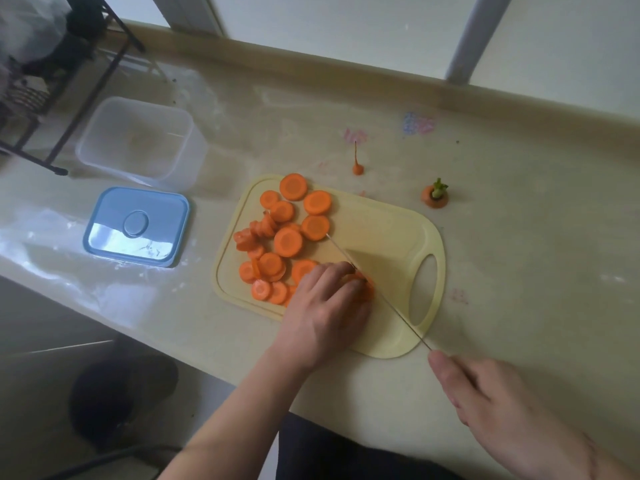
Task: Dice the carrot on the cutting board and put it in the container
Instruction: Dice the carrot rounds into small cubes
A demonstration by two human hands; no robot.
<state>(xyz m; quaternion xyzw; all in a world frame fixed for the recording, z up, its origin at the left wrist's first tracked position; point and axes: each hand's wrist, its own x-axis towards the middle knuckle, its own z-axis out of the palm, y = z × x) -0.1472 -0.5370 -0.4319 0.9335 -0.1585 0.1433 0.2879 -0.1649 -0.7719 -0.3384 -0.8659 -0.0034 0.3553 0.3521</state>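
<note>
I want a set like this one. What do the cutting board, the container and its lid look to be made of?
Cutting board: pale yellow, probably plastic, matte, with a moulded groove and handle hole. Container: frosted translucent plastic; the counter shows through its walls. Lid: light blue, likely plastic, glossy, reflecting window light.

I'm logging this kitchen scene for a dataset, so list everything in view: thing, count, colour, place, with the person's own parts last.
carrot slices: many, orange, on the board's left half
cutting board: one, pale yellow, centre of the counter
knife: one, thin blade, across the board
container: one, translucent white, open, left of the board
lid: one, blue, in front of the container
carrot tip: one, orange, behind the board
carrot top: one, orange with green stub, behind the board's right side
counter: one, beige
rack: one, black, far left
left hand: holds carrot pieces on the board
right hand: grips the knife handle
</note>
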